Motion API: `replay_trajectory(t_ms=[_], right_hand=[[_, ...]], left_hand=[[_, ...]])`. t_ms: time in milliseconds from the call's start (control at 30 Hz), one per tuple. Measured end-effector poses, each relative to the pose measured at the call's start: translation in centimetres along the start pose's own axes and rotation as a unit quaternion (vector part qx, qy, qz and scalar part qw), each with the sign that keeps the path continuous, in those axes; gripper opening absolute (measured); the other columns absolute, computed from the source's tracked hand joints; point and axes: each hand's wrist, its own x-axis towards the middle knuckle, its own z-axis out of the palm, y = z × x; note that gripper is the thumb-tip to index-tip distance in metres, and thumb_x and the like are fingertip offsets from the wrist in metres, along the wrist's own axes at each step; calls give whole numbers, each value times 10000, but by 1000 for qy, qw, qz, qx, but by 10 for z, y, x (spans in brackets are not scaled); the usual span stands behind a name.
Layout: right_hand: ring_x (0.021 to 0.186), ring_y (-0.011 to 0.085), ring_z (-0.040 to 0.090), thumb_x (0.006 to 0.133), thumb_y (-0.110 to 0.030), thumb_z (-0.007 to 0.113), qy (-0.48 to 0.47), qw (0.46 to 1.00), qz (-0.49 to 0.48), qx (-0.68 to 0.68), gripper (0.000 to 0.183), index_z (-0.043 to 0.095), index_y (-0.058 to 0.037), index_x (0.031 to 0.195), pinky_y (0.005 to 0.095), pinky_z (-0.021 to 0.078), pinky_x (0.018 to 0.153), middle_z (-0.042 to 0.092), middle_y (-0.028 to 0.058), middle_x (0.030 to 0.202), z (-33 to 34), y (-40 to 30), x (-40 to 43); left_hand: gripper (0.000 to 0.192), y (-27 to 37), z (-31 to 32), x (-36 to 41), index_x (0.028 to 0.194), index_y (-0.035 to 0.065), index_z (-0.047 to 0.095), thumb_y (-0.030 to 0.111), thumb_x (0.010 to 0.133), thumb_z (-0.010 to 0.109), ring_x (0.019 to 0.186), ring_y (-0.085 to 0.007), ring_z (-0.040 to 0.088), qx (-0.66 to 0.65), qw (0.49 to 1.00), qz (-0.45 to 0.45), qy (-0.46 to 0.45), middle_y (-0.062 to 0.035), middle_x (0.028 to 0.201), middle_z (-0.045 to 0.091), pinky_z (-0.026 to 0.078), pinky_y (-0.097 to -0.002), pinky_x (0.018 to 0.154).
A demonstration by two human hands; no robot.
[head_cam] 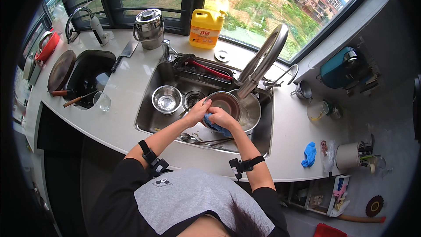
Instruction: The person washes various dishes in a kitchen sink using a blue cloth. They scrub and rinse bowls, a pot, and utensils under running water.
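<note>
Over the steel sink [260, 135], my left hand [198, 112] grips the rim of a round brown-lined pan [227, 103], tilted above the basin. My right hand [221, 118] presses a blue cloth [217, 127] against the pan's near side. Behind the pan sits a large steel bowl [253, 112]. A smaller steel bowl [166, 100] stands to the left, beside the drain [194, 98]. Spoons [185, 137] and chopsticks [213, 142] lie in the near part of the sink, with small food scraps about them. The steel faucet [260, 65] arches above the bowls.
A rack [204, 75] with a red-handled brush spans the sink's back. On the counter are a cleaver [126, 52], a yellow detergent jug [204, 31], a steel pot [149, 28], a glass [102, 101] and another blue cloth [309, 154]. A black basin [95, 64] stands at left.
</note>
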Motion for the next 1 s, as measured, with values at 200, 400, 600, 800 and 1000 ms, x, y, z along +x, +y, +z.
replay_trajectory(t_ms=[200, 400, 600, 800, 1000], right_hand=[[917, 308, 668, 726, -181, 586, 36, 853, 43, -518, 246, 704, -41, 891, 375, 536, 775, 674, 181, 944, 5, 9, -3], [876, 165, 541, 766, -150, 564, 220, 692, -202, -657, 51, 602, -123, 787, 284, 428, 754, 531, 24, 850, 5, 21, -4], [1015, 137, 504, 764, -175, 572, 157, 661, -392, -620, 121, 648, -158, 857, 327, 390, 911, 511, -30, 967, -3, 5, -6], [993, 165, 513, 744, -164, 586, 122, 695, -412, -576, 137, 659, -143, 858, 332, 425, 819, 527, -20, 966, 3, 11, 0], [878, 244, 551, 718, -110, 570, 255, 749, -240, -562, 116, 615, -69, 817, 373, 478, 712, 544, 65, 877, 6, 30, 9]], left_hand=[[347, 18, -5, -5, 1266, 79, 508, 109, 929, 426, 678, -144, 632, 75, 996, -53, -9, -83, 1019, 620, 529, -266, 423], [548, 53, -19, -3, 1264, 71, 508, -54, 737, 422, 698, -240, 682, 119, 984, -125, -39, -122, 976, 638, 583, -334, 423], [475, 48, -35, 3, 1164, 65, 533, -46, 706, 474, 634, -234, 670, 170, 943, -241, -153, -100, 853, 617, 587, -354, 435], [452, 37, -36, 2, 1121, 71, 548, -56, 691, 494, 620, -226, 657, 150, 936, -269, -168, -75, 803, 593, 582, -348, 431], [587, 43, -24, 1, 1266, 124, 534, -47, 724, 389, 650, -273, 679, 139, 976, -157, -53, -138, 914, 645, 568, -333, 401]])
